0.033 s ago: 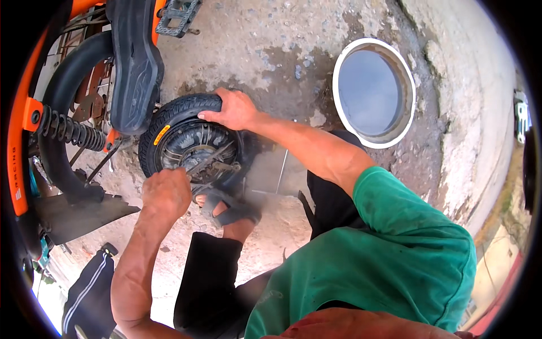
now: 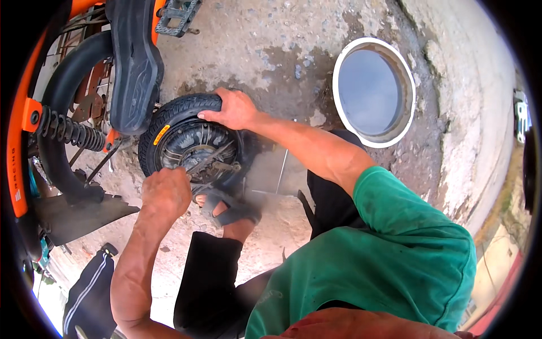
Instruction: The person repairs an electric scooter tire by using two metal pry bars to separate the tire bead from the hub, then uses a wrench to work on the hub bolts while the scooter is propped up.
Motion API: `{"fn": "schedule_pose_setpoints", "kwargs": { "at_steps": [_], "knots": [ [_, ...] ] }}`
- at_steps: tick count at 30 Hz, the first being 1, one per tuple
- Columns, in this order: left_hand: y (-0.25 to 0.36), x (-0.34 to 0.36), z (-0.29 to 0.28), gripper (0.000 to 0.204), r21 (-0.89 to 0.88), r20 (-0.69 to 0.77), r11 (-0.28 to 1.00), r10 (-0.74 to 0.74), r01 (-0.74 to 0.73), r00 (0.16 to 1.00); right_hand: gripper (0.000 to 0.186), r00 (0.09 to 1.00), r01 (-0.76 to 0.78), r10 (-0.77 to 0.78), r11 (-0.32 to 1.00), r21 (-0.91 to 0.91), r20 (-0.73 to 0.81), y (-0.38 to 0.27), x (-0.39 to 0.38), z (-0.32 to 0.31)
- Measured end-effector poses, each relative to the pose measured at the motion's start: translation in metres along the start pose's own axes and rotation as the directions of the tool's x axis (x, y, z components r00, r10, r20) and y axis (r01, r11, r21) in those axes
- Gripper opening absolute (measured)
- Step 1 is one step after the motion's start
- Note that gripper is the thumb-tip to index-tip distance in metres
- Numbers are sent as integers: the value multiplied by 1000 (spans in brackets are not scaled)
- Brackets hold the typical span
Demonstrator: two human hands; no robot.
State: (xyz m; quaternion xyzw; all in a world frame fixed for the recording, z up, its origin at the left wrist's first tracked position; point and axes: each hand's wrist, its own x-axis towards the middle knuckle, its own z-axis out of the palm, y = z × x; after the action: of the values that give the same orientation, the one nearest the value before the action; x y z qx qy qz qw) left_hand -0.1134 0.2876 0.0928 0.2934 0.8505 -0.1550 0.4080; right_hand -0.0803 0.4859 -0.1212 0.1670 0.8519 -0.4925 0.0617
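A small black tire (image 2: pixel 189 106) with a yellow label sits around a dark metal hub wheel (image 2: pixel 192 138) on the ground, close to my sandalled foot (image 2: pixel 231 212). My left hand (image 2: pixel 166 195) is closed in a fist around one end of a tire lever (image 2: pixel 212 158), a thin metal bar. It slants across the hub, its far end reaching the rim side below my right hand. My right hand (image 2: pixel 234 110) grips the top of the tire, thumb on the sidewall and fingers over the tread. The fist hides the lever's near end.
An orange-framed bike (image 2: pixel 20 141) with a coil spring (image 2: pixel 70 130) and black fender stands at the left. A white-rimmed basin of water (image 2: pixel 372 90) sits at the right. A thin metal rod (image 2: pixel 283 166) lies beside the wheel. Another person's dark, striped trouser leg (image 2: pixel 87 294) shows at lower left.
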Motion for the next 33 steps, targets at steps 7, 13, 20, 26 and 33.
{"fn": "schedule_pose_setpoints", "kwargs": {
  "at_steps": [7, 13, 20, 26, 33],
  "knots": [
    [-2, 23, 8, 27, 51, 69, 998, 42, -45, 997, 87, 999, -15, 15, 1000, 7, 35, -3, -2, 0],
    [-21, 39, -8, 30, 53, 2, 972, 230, -230, 973, 85, 999, -28, 28, 1000, -3, 46, -5, -1, -5],
    [-55, 74, -8, 28, 95, -91, 901, 431, -423, 898, 84, 997, -29, 27, 999, 35, 69, -4, 4, 0],
    [-49, 85, -12, 29, 45, 3, 940, 338, -338, 941, 82, 999, -27, 26, 999, 29, 34, 0, 2, 1],
    [-52, 105, -6, 34, -69, 123, 960, 279, -272, 952, 81, 1000, -22, 22, 1000, 22, 20, -4, 2, 0]
  ]
}}
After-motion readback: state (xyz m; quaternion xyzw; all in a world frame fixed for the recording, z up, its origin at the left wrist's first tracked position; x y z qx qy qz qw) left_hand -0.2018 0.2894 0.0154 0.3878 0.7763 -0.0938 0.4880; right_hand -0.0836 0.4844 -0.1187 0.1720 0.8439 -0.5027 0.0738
